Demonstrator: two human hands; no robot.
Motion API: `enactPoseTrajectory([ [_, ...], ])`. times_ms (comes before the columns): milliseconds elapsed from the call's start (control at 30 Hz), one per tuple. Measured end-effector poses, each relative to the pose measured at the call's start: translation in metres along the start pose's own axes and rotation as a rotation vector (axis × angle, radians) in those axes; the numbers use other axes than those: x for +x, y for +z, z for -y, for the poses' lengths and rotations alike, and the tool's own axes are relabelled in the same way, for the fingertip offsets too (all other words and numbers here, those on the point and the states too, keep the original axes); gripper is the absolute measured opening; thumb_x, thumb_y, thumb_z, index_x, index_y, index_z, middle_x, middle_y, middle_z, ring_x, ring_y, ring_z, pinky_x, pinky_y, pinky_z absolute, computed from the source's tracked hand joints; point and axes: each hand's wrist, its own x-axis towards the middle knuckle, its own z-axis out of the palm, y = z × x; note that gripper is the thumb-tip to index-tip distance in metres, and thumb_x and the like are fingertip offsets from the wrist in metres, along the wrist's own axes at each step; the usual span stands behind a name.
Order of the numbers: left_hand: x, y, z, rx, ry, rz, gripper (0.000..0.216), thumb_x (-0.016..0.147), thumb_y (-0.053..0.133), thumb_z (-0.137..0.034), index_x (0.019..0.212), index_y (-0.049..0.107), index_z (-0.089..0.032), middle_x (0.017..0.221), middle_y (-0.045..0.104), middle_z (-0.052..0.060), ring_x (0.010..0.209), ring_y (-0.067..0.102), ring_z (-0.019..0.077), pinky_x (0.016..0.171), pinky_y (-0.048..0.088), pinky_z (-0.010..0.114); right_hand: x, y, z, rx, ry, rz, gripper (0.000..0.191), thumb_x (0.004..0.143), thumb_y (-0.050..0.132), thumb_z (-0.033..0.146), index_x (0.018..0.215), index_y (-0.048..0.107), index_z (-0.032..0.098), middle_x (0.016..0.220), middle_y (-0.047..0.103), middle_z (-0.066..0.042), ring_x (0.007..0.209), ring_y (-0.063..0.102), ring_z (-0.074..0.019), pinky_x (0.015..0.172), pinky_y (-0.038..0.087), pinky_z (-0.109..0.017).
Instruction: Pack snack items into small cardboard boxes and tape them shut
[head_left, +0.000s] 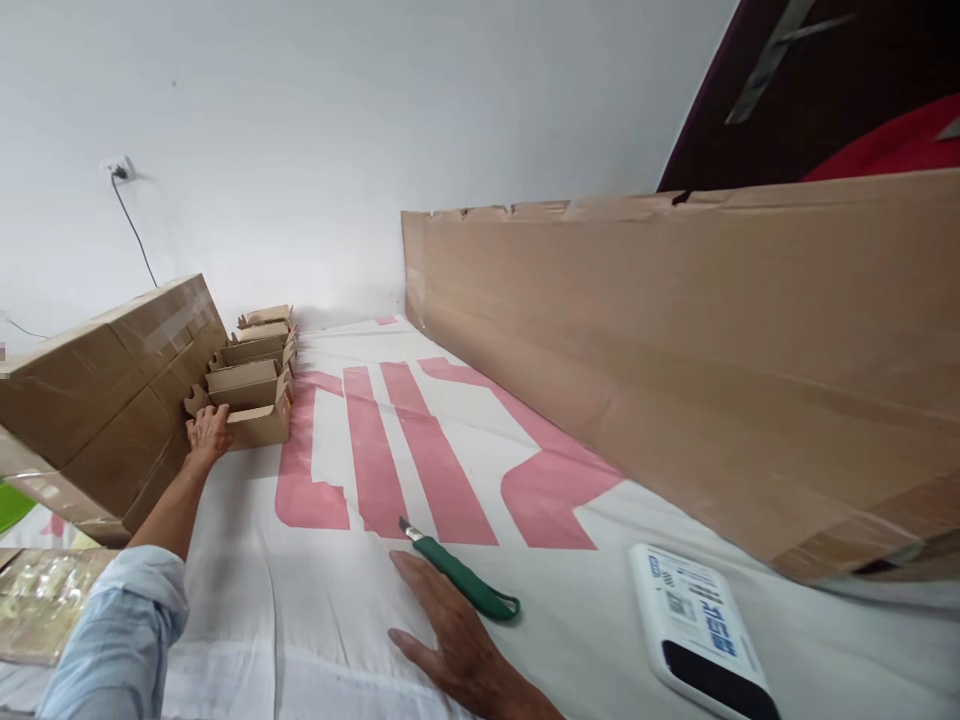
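White red-printed sheet [592,610] below pale wall [375,120]; left hand [206,432] spread against cartons [253,392], right hand [461,645] splayed flat beside knife [461,578]

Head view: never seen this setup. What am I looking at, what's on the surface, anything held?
No machine: a person wears a camera on the head, looking down at their own bare hands; it is the only view. The left hand touches a stack of small boxes beside a big carton. The right hand lies flat on a white sheet with red print, next to a green cutter. A white device lies further right, by a long cardboard panel. Neither hand holds anything.
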Motion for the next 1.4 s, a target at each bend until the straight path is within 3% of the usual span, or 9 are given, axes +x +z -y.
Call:
enactPoseTrajectory([
  [167, -0.052, -0.020, -0.018, -0.077, -0.003, -0.100, 0.072, 0.089, 0.063, -0.017, 0.158, 0.046, -0.023, 0.156, 0.054, 0.021, 0.149, 0.043, 0.0391, 0.116, 0.040, 0.057, 0.001, 0.006, -0.004, -0.003, -0.023, -0.051, 0.067, 0.101, 0.064, 0.038, 0.162, 0.052, 0.014, 0.151, 0.067, -0.020, 0.139, 0.066, -0.0358, 0.112, 0.061, -0.050],
  [233, -0.088, -0.022, -0.029, -0.108, 0.061, -0.092, 0.068, 0.090, 0.064, -0.018, 0.156, 0.048, -0.022, 0.161, 0.050, 0.021, 0.151, 0.043, 0.0370, 0.116, 0.042, 0.053, -0.001, 0.010, -0.005, -0.008, -0.037, -0.091, 0.059, 0.104, 0.060, 0.040, 0.157, 0.057, 0.015, 0.147, 0.070, -0.019, 0.135, 0.068, -0.0345, 0.109, 0.062, -0.049],
  [400, -0.189, -0.013, -0.046, -0.196, 0.254, 0.014, 0.052, 0.093, 0.069, -0.024, 0.144, 0.059, -0.026, 0.154, 0.060, 0.013, 0.146, 0.051, 0.0297, 0.113, 0.047, 0.045, -0.006, 0.011, -0.006, -0.046, -0.071, -0.169, 0.040, 0.108, 0.055, 0.037, 0.141, 0.067, 0.019, 0.133, 0.073, -0.015, 0.125, 0.069, -0.0321, 0.105, 0.060, -0.048],
  [500, -0.239, -0.014, -0.026, -0.236, 0.306, 0.071, 0.060, 0.087, 0.079, -0.028, 0.144, 0.061, -0.026, 0.155, 0.060, 0.014, 0.146, 0.053, 0.0317, 0.112, 0.049, 0.047, -0.005, 0.001, -0.011, -0.117, -0.056, -0.128, 0.037, 0.108, 0.052, 0.040, 0.132, 0.072, 0.021, 0.129, 0.074, -0.017, 0.120, 0.069, -0.0350, 0.105, 0.057, -0.053],
  [633, -0.277, -0.032, 0.039, -0.262, 0.278, 0.079, 0.078, 0.082, 0.086, -0.030, 0.153, 0.054, -0.025, 0.164, 0.051, 0.019, 0.154, 0.046, 0.0394, 0.117, 0.046, 0.057, 0.002, -0.020, -0.032, -0.277, 0.037, -0.081, 0.041, 0.105, 0.050, 0.045, 0.130, 0.070, 0.019, 0.131, 0.071, -0.021, 0.122, 0.066, -0.0394, 0.103, 0.053, -0.056],
  [800, -0.287, -0.058, 0.122, -0.156, 0.171, 0.195, 0.111, 0.068, 0.094, -0.023, 0.165, 0.041, -0.026, 0.175, 0.038, 0.022, 0.162, 0.034, 0.0425, 0.123, 0.040, 0.062, 0.005, -0.027, -0.060, -0.371, 0.175, -0.004, 0.035, 0.101, 0.052, 0.047, 0.117, 0.069, 0.021, 0.113, 0.073, -0.018, 0.106, 0.068, -0.0366, 0.081, 0.053, -0.046],
  [1000, -0.270, -0.061, 0.170, 0.010, 0.143, 0.407, 0.135, 0.049, 0.098, -0.013, 0.167, 0.038, -0.035, 0.175, 0.039, 0.023, 0.161, 0.034, 0.0498, 0.120, 0.037, 0.074, 0.000, -0.015, -0.059, -0.386, 0.177, -0.040, 0.029, 0.102, 0.051, 0.041, 0.113, 0.069, 0.021, 0.104, 0.074, -0.013, 0.100, 0.068, -0.0322, 0.082, 0.051, -0.042],
  [1233, -0.250, -0.054, 0.194, -0.009, 0.216, 0.407, 0.132, 0.047, 0.096, -0.021, 0.166, 0.040, -0.032, 0.173, 0.041, 0.025, 0.159, 0.038, 0.0501, 0.118, 0.040, 0.070, 0.005, -0.013, -0.052, -0.394, 0.204, -0.048, 0.024, 0.100, 0.053, 0.038, 0.107, 0.070, 0.023, 0.102, 0.073, -0.012, 0.100, 0.066, -0.0314, 0.085, 0.050, -0.043],
  [1400, -0.258, -0.058, 0.173, -0.021, 0.268, 0.334, 0.115, 0.054, 0.086, -0.016, 0.162, 0.047, -0.026, 0.157, 0.057, 0.022, 0.145, 0.055, 0.0480, 0.114, 0.045, 0.060, 0.008, -0.013, -0.047, -0.392, 0.207, -0.059, 0.024, 0.100, 0.053, 0.036, 0.107, 0.072, 0.022, 0.101, 0.072, -0.013, 0.103, 0.064, -0.0311, 0.089, 0.049, -0.041],
])
